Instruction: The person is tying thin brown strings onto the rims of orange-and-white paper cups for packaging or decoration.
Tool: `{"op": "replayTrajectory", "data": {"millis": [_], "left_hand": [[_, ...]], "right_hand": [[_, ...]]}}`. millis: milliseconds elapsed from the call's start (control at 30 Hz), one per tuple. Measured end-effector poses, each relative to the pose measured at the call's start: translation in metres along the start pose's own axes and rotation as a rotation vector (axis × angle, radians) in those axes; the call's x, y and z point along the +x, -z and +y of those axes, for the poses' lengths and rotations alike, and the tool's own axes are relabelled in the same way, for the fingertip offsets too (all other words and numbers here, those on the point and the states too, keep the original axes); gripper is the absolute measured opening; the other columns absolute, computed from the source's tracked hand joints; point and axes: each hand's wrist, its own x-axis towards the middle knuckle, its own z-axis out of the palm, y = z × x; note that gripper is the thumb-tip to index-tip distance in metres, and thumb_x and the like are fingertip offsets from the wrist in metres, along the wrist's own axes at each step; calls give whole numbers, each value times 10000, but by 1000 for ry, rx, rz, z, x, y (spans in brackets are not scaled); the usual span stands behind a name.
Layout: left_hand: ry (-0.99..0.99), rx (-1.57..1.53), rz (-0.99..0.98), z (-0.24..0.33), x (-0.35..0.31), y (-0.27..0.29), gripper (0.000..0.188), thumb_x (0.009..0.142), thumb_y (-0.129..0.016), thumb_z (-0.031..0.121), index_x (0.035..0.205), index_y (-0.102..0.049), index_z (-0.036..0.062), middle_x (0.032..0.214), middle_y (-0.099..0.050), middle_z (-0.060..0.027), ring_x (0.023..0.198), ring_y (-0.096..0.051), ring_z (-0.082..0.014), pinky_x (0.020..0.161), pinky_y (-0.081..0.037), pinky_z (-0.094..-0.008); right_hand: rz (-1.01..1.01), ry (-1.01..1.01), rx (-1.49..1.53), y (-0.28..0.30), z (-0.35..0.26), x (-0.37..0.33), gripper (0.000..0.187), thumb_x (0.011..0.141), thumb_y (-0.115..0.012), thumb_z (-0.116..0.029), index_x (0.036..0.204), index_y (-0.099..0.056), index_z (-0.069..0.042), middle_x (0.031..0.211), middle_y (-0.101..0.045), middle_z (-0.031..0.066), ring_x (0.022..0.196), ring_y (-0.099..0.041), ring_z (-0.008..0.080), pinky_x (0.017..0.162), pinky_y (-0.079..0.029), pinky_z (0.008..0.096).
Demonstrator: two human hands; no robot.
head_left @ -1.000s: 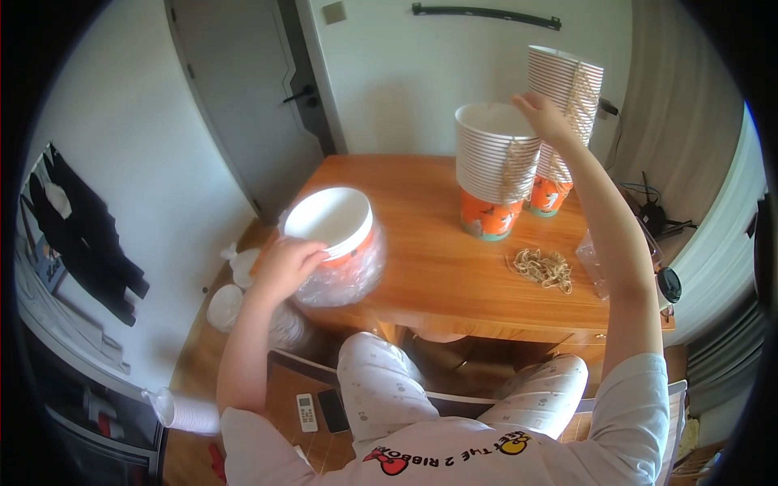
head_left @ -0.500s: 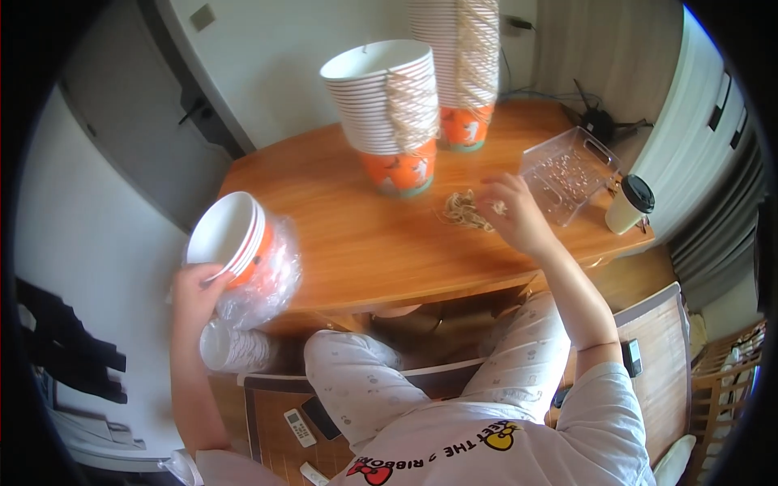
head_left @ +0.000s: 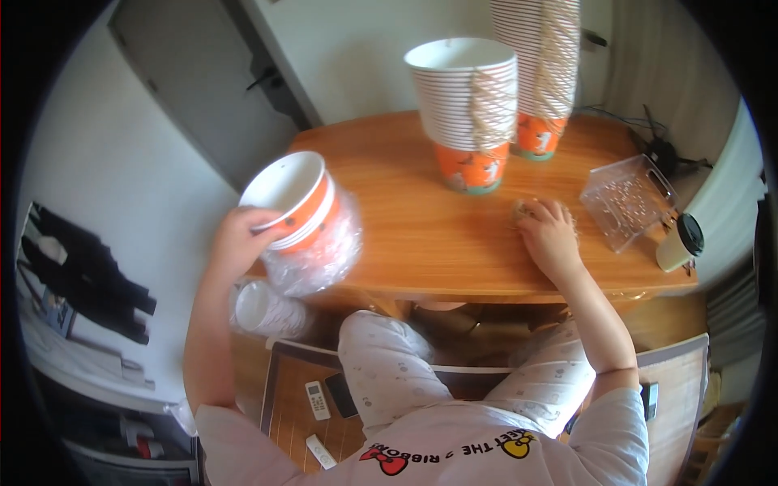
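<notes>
At the table's left edge, my left hand [head_left: 241, 240] grips the rim of the top white-and-orange paper bucket [head_left: 312, 206], thumb over the edge. This bucket sits raised a little out of a short nested stack in a clear plastic bag [head_left: 328, 263]. My right hand [head_left: 551, 236] is down on a small pile of beige cords [head_left: 519, 214], its fingers bent closed over them; the fingertips are partly hidden. Beyond it stands a tall stack of the same buckets [head_left: 447, 109], cord handles [head_left: 493, 113] bunched along its side. A taller stack [head_left: 537, 134] rises behind, cut off by the top of the view.
A clear plastic tray [head_left: 604, 212] holding many small bits stands on the table's right, beside a lidded drink cup [head_left: 677, 245]. A black device with antennas [head_left: 660, 154] is behind. More nested white buckets [head_left: 263, 309] lie below the table's left edge. A remote [head_left: 318, 400] lies lower left.
My right hand has come down onto the cord pile from just above it. My left hand has pulled the top bucket partly up from its stack. The whole view has shifted.
</notes>
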Motion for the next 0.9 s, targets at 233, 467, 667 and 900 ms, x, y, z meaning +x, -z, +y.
{"op": "replayTrajectory", "data": {"millis": [233, 467, 667, 900], "left_hand": [[-437, 554, 300, 58, -7, 23, 205, 741, -786, 122, 941, -749, 101, 732, -666, -57, 741, -616, -237, 835, -453, -361], [-611, 553, 427, 120, -21, 10, 226, 728, -801, 118, 949, -758, 128, 766, -685, -41, 734, -621, -219, 793, -470, -350], [-563, -132, 191, 140, -22, -40, 286, 716, -827, 18, 988, -745, 53, 844, -722, -75, 719, -653, -175, 633, -516, -288], [-449, -420, -49, 140, -29, -110, 284, 755, -806, 5, 1026, -720, 12, 934, -717, -103, 827, -685, -178, 709, -567, -282]], "right_hand": [[85, 75, -138, 0, -1, 3, 71, 787, -624, -109, 845, -656, -81, 1029, -629, 46, 1069, -555, 256, 931, -445, 416], [39, -152, 392, 37, -2, 16, 67, 784, -659, -33, 850, -650, -41, 1014, -670, 92, 1008, -596, 272, 894, -465, 404], [192, -503, 1187, 92, 17, 39, 43, 942, -550, -39, 976, -568, -59, 957, -634, 13, 910, -569, 78, 806, -432, 220], [602, -334, 1296, 166, 45, 61, 81, 968, -594, -108, 1019, -613, -48, 914, -634, -3, 869, -587, 77, 840, -456, 222]]}}
